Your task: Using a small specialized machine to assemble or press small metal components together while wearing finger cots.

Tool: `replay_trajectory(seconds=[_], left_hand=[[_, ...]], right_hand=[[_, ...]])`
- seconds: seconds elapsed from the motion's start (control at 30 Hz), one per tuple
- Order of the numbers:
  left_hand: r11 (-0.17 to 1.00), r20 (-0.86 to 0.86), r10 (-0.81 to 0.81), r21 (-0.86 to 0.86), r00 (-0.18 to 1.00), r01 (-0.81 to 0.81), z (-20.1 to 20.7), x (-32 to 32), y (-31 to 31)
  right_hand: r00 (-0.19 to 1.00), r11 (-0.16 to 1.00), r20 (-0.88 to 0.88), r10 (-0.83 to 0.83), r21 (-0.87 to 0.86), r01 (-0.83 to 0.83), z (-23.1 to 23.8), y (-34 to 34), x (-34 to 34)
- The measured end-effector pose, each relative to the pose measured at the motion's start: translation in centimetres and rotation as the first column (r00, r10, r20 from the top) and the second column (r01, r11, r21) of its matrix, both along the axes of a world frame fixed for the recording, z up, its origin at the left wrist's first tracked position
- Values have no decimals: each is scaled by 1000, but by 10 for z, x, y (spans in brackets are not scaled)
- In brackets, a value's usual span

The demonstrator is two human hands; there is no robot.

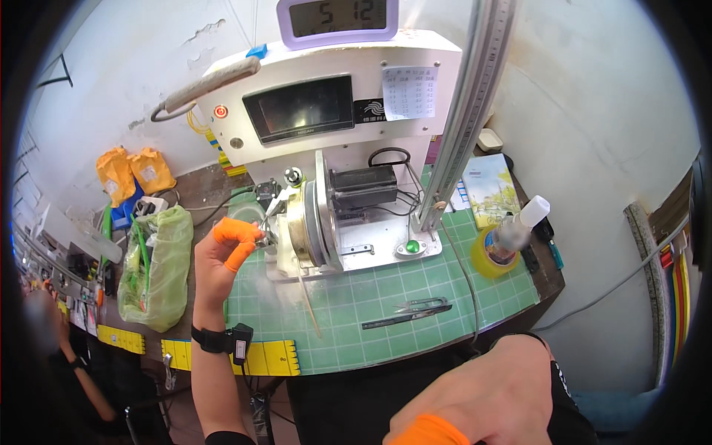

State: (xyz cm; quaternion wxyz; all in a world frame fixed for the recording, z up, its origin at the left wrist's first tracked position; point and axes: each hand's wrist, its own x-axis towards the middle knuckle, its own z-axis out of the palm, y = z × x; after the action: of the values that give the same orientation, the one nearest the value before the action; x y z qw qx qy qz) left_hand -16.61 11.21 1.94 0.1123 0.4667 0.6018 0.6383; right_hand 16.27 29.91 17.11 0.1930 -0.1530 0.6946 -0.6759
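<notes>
My left hand (225,252), with orange finger cots on the thumb and forefinger, pinches at the left side of a machine's round metal head (299,226). Whatever lies between the fingertips is too small to make out. Behind the head, a grey disc and a black motor (363,185) belong to the same white bench machine (334,67). Close to the camera at the lower right, my right hand (482,386) hangs in front of the table edge. An orange cot covers one of its fingers; the fingertips are cut off by the lower edge.
On the green cutting mat (341,341) lie a thin stick (308,300) and dark tweezers (389,320) beside snips (423,304). A yellow bottle holder (493,256) stands right, a green plastic bag (156,271) left. A metal rail (463,111) rises behind. Another person's arm (85,378) shows far left.
</notes>
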Motion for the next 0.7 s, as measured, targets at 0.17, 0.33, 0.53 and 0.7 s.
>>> replay_trajectory(seconds=[0.17,0.33,0.53,0.7], left_hand=[[999,-13,-37,32,999,37,-1,-3,-1],[999,-4,-22,40,1000,22,-4,1,1],[981,-485,174,5,857,-196,33,24,-17],[960,-703,259,108,662,-260,52,36,-6]], right_hand=[[998,998,7,-59,32,59,-11,-8,-5],[995,989,-39,-95,112,98,-6,-3,-15],[315,72,-899,-303,308,949,-69,38,-58],[262,-207,-926,-270,321,924,-119,88,-74]])
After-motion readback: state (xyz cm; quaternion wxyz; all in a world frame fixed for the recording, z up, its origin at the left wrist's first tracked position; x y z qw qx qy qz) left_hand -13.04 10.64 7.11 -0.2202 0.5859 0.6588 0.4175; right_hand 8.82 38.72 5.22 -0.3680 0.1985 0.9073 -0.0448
